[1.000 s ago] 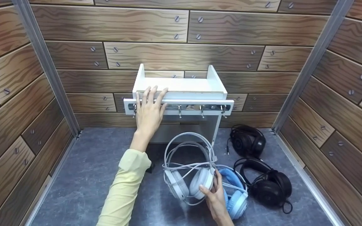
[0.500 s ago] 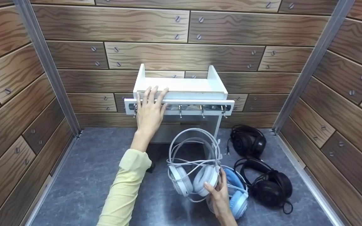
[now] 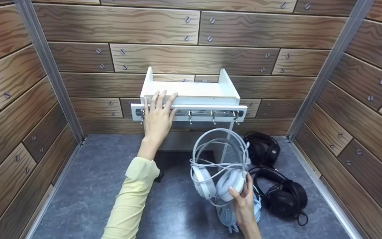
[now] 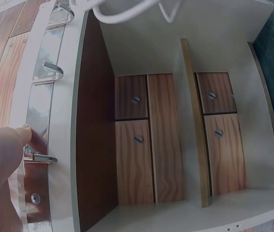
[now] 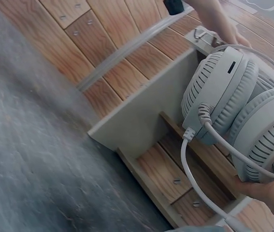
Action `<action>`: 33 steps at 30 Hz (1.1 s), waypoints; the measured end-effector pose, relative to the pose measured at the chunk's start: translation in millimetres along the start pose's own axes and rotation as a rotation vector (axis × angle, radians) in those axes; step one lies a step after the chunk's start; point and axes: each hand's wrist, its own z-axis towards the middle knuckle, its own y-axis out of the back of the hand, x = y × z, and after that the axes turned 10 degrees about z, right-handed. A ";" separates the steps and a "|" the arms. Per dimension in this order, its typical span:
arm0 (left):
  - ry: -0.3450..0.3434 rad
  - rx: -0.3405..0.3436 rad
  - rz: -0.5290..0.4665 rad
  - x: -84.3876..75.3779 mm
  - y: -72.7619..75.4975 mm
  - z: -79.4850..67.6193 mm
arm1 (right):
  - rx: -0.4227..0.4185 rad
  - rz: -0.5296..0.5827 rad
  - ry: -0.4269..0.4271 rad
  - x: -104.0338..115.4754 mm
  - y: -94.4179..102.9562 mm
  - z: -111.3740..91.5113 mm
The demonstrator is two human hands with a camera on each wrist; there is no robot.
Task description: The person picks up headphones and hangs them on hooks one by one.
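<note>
My left hand [image 3: 158,121] lies with long, spread fingers over the front rail [image 3: 201,113] of a small white shelf unit [image 3: 191,89]. In the left wrist view its thumb is beside a metal hook [image 4: 42,158]. My right hand [image 3: 244,207] grips white over-ear headphones [image 3: 202,182] by the right ear cup, holding them up in front of the unit with the headband on top. Their cable is wound loosely across the band. Light blue headphones [image 3: 226,214] lie on the floor below, mostly hidden by the right hand and the white pair.
Two black headphones, one farther back [image 3: 262,149] and one nearer [image 3: 285,200], lie on the grey floor [image 3: 95,186] to the right. Several metal hooks [image 3: 213,117] line the rail. Wood-patterned walls [image 3: 191,26] enclose the back and sides.
My right hand has carried the white headphones rightward and slightly up, now covering more of the blue pair and overlapping the black ones. My left hand has stayed on the rail.
</note>
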 end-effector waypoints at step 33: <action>-0.005 -0.003 0.004 0.3 -0.8 -0.3 | 0.003 0.065 0.148 33.7 6.1 10.7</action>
